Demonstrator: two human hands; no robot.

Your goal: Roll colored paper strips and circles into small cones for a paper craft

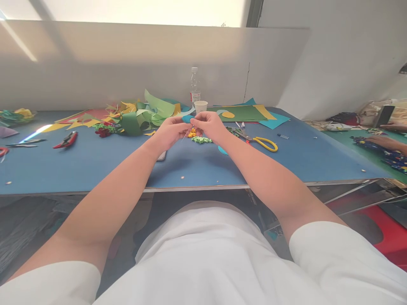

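Over the blue table, my left hand [171, 132] and my right hand [210, 124] meet at a small blue paper piece [187, 119], both with closed fingers pinching it. A thin straight strand [187, 134] slants down from between the fingers; whether it is wire or a needle I cannot tell. Just below the hands lie a crimped green paper piece [202, 140] and a crimped orange one [191, 133]. Part of a light blue disc [223, 150] shows by my right wrist. A flat phone-like object [162, 156] is mostly hidden under my left wrist.
Yellow-handled scissors [266, 144] rest right of my hands. Behind stand a paper cup [201, 106] and a plastic bottle [195, 84]. Paper scraps [152, 108] pile up left, near red-handled pliers [65, 140]. Green sheets [241, 113] lie behind. Another person's hand [386, 142] is far right.
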